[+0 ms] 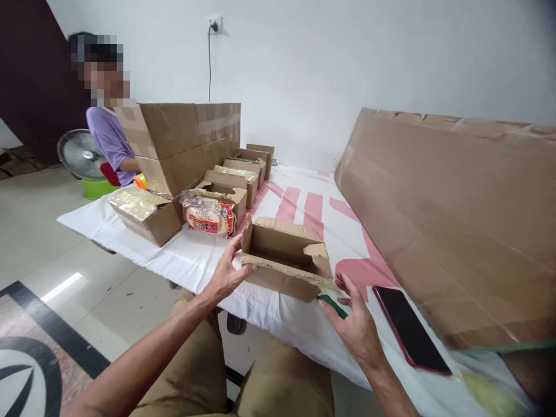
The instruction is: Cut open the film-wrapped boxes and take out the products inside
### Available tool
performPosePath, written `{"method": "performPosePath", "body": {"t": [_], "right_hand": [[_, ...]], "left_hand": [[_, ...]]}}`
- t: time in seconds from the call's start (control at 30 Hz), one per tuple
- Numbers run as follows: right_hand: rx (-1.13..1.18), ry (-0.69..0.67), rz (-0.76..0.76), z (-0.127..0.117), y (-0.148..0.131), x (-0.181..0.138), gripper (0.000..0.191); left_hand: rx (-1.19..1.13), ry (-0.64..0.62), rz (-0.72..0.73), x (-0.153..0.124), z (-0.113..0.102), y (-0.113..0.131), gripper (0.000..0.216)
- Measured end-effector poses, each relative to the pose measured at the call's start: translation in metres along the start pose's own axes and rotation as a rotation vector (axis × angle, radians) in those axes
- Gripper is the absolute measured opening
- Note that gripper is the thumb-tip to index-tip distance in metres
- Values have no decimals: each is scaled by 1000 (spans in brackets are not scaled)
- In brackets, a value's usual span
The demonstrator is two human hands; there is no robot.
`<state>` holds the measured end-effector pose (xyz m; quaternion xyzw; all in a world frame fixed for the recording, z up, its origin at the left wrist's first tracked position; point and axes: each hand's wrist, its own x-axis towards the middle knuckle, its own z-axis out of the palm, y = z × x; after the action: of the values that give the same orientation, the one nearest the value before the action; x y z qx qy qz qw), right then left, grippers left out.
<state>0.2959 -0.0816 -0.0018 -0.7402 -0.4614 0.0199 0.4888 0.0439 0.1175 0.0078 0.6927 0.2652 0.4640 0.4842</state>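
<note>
An open cardboard box (282, 281) with torn, ragged flaps sits near the table's front edge, its visible inside bare. My left hand (228, 269) grips its left end, thumb on the front rim and fingers at the side. At the right front corner, my right hand (354, 318) has thumb and fingers around the box. Between that thumb and the fingers shows a green strip (333, 306); whether I hold it or it lies on the cloth, I cannot tell. A clear packet of round pale items with a red label (209, 215) lies beyond my left hand.
Several small cardboard boxes (238, 197) line the left, beside stacked large cartons (174, 130). A filled box (145, 214) stands at the left edge. Right: a phone (410, 327) and a large cardboard sheet (447, 226). Behind the cartons sits a person in a purple shirt (108, 136).
</note>
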Motion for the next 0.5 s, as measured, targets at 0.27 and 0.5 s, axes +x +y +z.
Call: {"method": "performPosePath", "body": {"t": [0.27,0.5], "right_hand": [[107,-22,138,38,1,9,56],[199,-87,44,85,-42,0,47]], "left_hand": [[-122,156,-77,0,19,7,54],[-46,334,-49,-16,-50,11,52]]}}
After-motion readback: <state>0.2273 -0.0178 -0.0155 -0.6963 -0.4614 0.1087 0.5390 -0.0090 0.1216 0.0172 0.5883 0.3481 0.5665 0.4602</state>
